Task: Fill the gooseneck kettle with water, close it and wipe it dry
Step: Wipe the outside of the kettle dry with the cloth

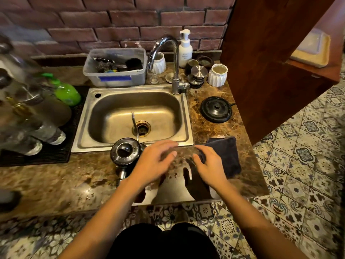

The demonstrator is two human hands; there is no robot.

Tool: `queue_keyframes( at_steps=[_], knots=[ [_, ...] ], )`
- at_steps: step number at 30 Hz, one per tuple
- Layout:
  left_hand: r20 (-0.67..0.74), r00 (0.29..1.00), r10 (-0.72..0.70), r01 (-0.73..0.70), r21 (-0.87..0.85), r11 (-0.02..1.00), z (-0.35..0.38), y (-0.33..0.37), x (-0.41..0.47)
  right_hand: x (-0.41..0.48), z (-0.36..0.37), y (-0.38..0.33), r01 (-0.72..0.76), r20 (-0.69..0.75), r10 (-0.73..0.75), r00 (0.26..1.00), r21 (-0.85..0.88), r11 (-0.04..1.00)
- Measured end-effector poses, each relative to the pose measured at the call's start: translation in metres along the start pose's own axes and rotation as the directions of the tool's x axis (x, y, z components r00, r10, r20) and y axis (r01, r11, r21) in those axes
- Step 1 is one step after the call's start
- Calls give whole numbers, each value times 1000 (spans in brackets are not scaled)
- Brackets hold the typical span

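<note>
Kettle [125, 151] beside sink [104, 144]: judged heavy, slick; handle advised. Left hand [152, 163] fingers spread, right hand [210, 165] fingers laid on cloth [226, 155].

Shiny black rounded gooseneck kettle [125, 151] stands upright just in front of the steel sink [130, 94], touching its front rim, lid on, droplets on top. Thin curved spout rises over the basin. Dark folded cloth [226, 156] lies flat right of the kettle.

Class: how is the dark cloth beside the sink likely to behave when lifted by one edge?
The dark cloth looks like soft towelling lying flat, so it probably droops limply. It seems light and unlikely to slip: the right hand rests on its fuzzy edge.
</note>
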State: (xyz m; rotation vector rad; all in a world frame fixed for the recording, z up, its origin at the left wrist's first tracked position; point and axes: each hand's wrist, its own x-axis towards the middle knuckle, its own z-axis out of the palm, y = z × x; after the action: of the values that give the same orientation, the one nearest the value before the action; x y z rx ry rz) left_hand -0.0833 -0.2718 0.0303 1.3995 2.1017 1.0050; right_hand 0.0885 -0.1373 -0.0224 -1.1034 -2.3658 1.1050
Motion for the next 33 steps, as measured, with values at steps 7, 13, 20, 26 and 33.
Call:
queue_keyframes(
  at_steps=[7, 13, 20, 26, 33],
  knots=[
    [-262, 955, -137, 49, -316, 947, -74, -46, -18, -9, 66, -76, -123, 11, 125, 992, 276, 953],
    [-272, 887, -373, 203, -495, 845, -98, -100, -38, -25, 105, -114, -198, -39, 225, 974, 349, 916],
    [-16, 808, -589, 447, -635, 630, -89, -161, -62, -56, 153, -122, -324, -8, 383, 924, 518, 792],
    [257, 668, -698, 656, -647, 389, -72, -193, -76, -77, 183, -139, -443, 102, 472, 876, 558, 701],
    [358, 614, -703, 698, -663, 272, -69, -190, -80, -73, 198, -159, -416, 105, 438, 893, 566, 712]
  ],
)
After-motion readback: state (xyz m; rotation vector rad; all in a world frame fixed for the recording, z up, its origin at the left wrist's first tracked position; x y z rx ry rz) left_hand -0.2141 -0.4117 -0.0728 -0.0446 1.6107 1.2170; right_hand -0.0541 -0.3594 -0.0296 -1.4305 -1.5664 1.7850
